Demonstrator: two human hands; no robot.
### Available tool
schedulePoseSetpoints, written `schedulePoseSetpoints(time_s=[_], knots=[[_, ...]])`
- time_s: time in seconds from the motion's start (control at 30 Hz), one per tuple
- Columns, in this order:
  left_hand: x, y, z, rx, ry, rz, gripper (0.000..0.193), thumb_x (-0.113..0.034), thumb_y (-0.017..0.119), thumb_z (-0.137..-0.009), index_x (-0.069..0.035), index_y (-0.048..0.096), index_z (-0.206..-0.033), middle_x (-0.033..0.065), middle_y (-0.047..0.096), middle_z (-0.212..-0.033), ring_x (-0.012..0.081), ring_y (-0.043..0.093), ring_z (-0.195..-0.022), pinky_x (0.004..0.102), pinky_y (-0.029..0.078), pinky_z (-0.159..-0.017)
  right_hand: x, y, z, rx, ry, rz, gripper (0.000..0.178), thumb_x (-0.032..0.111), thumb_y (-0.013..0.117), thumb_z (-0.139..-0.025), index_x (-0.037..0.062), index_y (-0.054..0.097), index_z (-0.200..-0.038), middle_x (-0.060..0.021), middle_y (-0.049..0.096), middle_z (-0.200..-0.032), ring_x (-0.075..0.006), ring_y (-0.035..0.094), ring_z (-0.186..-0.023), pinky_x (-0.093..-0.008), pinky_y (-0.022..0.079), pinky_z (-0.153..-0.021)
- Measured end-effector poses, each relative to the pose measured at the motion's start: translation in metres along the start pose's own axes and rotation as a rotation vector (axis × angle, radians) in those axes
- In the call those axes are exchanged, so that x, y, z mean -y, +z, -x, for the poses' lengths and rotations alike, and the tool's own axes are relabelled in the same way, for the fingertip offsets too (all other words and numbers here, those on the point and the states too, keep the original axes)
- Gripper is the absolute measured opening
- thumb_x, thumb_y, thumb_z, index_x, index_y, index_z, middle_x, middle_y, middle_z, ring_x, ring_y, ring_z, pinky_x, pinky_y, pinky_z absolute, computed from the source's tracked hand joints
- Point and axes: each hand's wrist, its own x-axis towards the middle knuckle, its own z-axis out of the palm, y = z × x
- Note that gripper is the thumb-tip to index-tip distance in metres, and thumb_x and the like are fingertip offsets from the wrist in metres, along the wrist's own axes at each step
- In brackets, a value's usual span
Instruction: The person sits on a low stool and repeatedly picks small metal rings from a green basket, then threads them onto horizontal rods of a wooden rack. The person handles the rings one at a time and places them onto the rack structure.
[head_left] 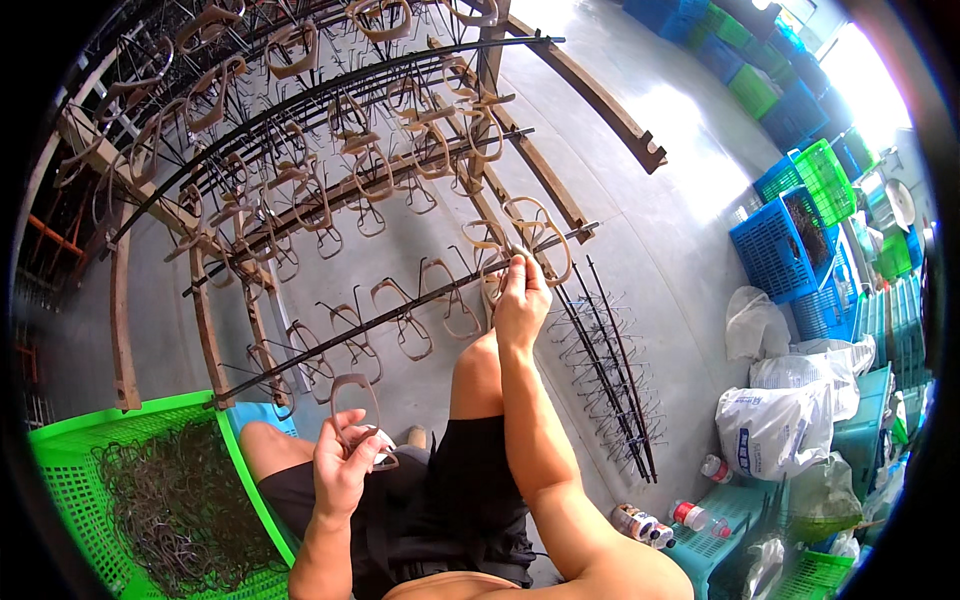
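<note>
Low in the middle, my left hand point(340, 467) is closed around a brown rounded frame point(357, 382), whose open loop stands up above the fingers. A small white piece, too unclear to name, shows beside that palm. My right arm reaches forward, and my right hand point(524, 298) pinches a tan rounded frame point(562, 240) near the right end of the nearest dark rod point(385, 318). Whether this frame hangs on the rod I cannot tell. Several similar brown frames point(404, 335) hang along the rod on thin wire hooks.
Wooden rack bars point(590, 95) carry more rods of hanging frames ahead. Left, a green crate point(75, 480) holds a tangle of dark wiry pieces. Two rods with wire prongs point(610, 370) lie on the floor. Blue crates point(775, 250), white bags point(775, 430) and bottles point(700, 518) stand right.
</note>
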Motion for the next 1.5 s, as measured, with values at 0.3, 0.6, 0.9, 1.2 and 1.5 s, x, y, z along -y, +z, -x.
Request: schedulePoseSetpoints(time_s=[0.3, 0.6, 0.9, 1.2, 1.5], knots=[[-0.001, 0.003, 0.0, 0.004, -0.001, 0.006, 0.033, -0.006, 0.061, -0.085, 0.0, 0.044, -0.114, 0.0071, 0.063, -0.081, 0.0064, 0.053, -0.062, 0.0186, 0.042, -0.056, -0.003, -0.003, -0.002, 0.174, 0.084, -0.273, 0.024, 0.024, 0.047, -0.097, 0.0044, 0.061, -0.095, 0.0061, 0.04, -0.056, -0.0025, 0.035, -0.046, -0.0196, 0.03, -0.041], [0.0, 0.001, -0.001, 0.001, 0.008, 0.016, 0.036, -0.008, 0.063, -0.083, -0.002, 0.046, -0.114, 0.0057, 0.063, -0.081, 0.0054, 0.05, -0.06, 0.0169, 0.038, -0.053, -0.015, 0.009, -0.001, 0.048, 0.023, -0.327, 0.02, 0.02, 0.051, -0.095, 0.003, 0.062, -0.098, 0.005, 0.041, -0.053, -0.0023, 0.032, -0.041, -0.0189, 0.026, -0.036], [0.006, -0.009, 0.0, 0.036, -0.036, 0.122, 0.033, -0.004, 0.058, -0.085, 0.0, 0.045, -0.115, 0.0079, 0.06, -0.087, 0.0128, 0.06, -0.078, 0.0253, 0.049, -0.073, -0.016, 0.0, 0.007, 0.198, -0.048, 0.286, 0.027, 0.031, 0.053, -0.093, 0.0152, 0.061, -0.114, 0.001, 0.05, -0.064, -0.0085, 0.047, -0.06, -0.026, 0.04, -0.056], [0.009, -0.013, 0.0, 0.032, -0.044, 0.143, 0.031, -0.005, 0.06, -0.083, -0.004, 0.047, -0.111, 0.0081, 0.064, -0.084, 0.0076, 0.055, -0.069, 0.0196, 0.043, -0.06, -0.016, -0.004, 0.001, 0.196, -0.101, 0.375, 0.027, 0.03, 0.054, -0.092, 0.0119, 0.062, -0.111, -0.0062, 0.052, -0.069, -0.0162, 0.051, -0.063, -0.032, 0.043, -0.061], [0.005, -0.009, 0.003, 0.027, -0.031, 0.138, 0.029, -0.004, 0.059, -0.083, -0.004, 0.048, -0.109, 0.0089, 0.064, -0.087, 0.006, 0.053, -0.066, 0.0183, 0.042, -0.058, -0.011, -0.001, 0.0, 0.124, -0.104, 0.374, 0.031, 0.035, 0.05, -0.094, 0.0115, 0.061, -0.112, -0.0074, 0.056, -0.069, -0.0183, 0.054, -0.064, -0.0333, 0.045, -0.063]])
